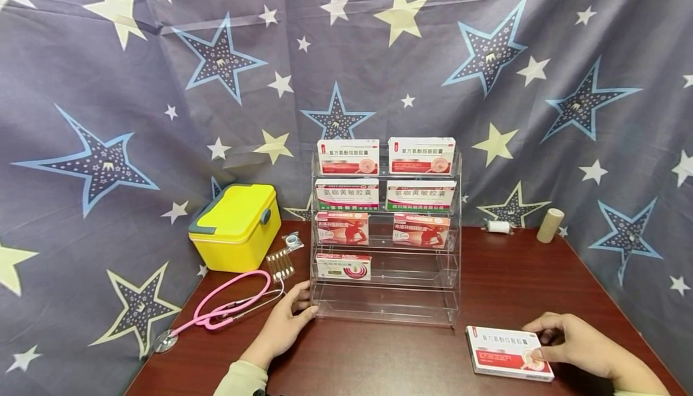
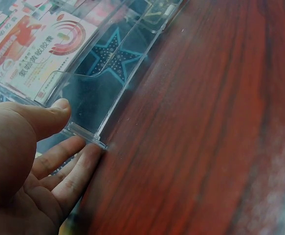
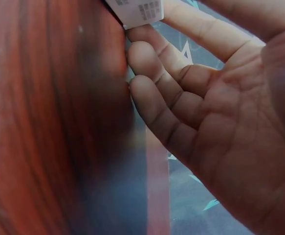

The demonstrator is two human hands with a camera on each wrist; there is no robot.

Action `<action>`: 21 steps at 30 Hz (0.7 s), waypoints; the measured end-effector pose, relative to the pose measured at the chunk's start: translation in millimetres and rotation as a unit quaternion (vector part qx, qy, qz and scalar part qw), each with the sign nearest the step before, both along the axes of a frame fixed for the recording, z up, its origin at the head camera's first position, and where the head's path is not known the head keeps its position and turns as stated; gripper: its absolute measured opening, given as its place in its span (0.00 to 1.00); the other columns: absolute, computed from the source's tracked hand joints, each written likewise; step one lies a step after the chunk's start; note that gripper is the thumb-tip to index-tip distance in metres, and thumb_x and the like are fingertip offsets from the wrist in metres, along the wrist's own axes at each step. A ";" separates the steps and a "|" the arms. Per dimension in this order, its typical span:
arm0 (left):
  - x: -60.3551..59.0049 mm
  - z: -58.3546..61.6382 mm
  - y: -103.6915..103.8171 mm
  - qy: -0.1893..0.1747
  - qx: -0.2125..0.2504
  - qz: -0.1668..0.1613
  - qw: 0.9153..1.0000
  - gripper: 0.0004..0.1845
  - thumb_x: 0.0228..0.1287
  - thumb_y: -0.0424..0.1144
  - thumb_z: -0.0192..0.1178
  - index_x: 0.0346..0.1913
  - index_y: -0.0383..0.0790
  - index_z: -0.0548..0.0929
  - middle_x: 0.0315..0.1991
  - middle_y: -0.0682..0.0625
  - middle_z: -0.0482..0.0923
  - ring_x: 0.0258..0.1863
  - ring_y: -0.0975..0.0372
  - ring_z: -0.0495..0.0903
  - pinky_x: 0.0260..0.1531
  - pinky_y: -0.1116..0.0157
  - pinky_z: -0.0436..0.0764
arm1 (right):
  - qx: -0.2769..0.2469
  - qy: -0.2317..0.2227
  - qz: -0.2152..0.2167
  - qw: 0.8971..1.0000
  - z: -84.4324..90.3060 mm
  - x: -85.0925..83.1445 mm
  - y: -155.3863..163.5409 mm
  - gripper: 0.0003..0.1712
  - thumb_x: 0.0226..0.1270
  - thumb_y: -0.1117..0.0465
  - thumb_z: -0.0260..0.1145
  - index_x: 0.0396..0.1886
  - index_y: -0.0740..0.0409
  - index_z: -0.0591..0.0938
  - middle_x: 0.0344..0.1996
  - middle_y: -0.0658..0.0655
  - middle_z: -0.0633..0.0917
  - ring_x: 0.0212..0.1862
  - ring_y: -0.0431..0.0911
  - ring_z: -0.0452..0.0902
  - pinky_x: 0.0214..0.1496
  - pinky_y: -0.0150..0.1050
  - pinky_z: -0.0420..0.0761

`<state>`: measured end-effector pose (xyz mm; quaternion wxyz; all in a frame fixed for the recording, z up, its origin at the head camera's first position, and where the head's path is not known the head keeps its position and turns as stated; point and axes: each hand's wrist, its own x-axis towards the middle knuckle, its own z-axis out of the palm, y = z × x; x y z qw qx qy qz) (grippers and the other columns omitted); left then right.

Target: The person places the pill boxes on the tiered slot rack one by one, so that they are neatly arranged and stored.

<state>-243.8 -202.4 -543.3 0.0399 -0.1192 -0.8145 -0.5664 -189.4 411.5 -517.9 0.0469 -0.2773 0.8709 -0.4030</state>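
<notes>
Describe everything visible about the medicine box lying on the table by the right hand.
The medicine box is a flat, rectangular carton that looks like cardboard: white on top with dark print, a red band along the lower part and a round picture near one corner. It looks closed and lies face up on the dark wooden table, in front of the clear rack and apart from it. The right hand touches its right end, thumb on top; the right wrist view shows fingers at one corner.

Showing Chinese print throughout: 复方氨酚烷胺胶囊 on the two top boxes [image 1: 348,156] of the clear rack [image 1: 453,275] and on the box on the table [image 1: 509,352], 氨咖黄敏胶囊 on the second-row boxes [image 1: 347,194], smaller lettering staying unreadable.
</notes>
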 end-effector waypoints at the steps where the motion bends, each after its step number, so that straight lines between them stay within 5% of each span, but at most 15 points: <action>1: 0.2 0.0 -0.2 -0.001 0.001 0.001 1.000 0.30 0.68 0.29 0.70 0.70 0.46 0.77 0.53 0.42 0.83 0.50 0.53 0.84 0.51 0.60 0.82 | 0.000 -0.002 0.001 1.000 0.1 -0.3 -0.4 0.15 0.63 0.67 0.77 0.49 0.55 0.89 0.37 0.46 0.85 0.35 0.39 0.77 0.32 0.34 0.77; 11: 0.1 0.1 -0.2 -0.003 -0.003 -0.001 1.000 0.29 0.68 0.30 0.70 0.70 0.46 0.77 0.53 0.43 0.83 0.50 0.53 0.84 0.52 0.60 0.82 | -0.055 -0.085 -0.003 0.995 1.2 1.1 3.3 0.15 0.67 0.71 0.72 0.51 0.58 0.83 0.32 0.52 0.86 0.27 0.45 0.79 0.24 0.37 0.79; 21: 0.3 -0.2 -0.4 -0.002 -0.006 -0.001 1.000 0.29 0.68 0.30 0.70 0.70 0.46 0.77 0.54 0.43 0.83 0.51 0.54 0.84 0.53 0.60 0.81 | -0.052 -0.067 -0.038 0.996 3.4 2.6 4.9 0.09 0.74 0.68 0.67 0.51 0.56 0.84 0.34 0.51 0.87 0.24 0.48 0.80 0.23 0.41 0.81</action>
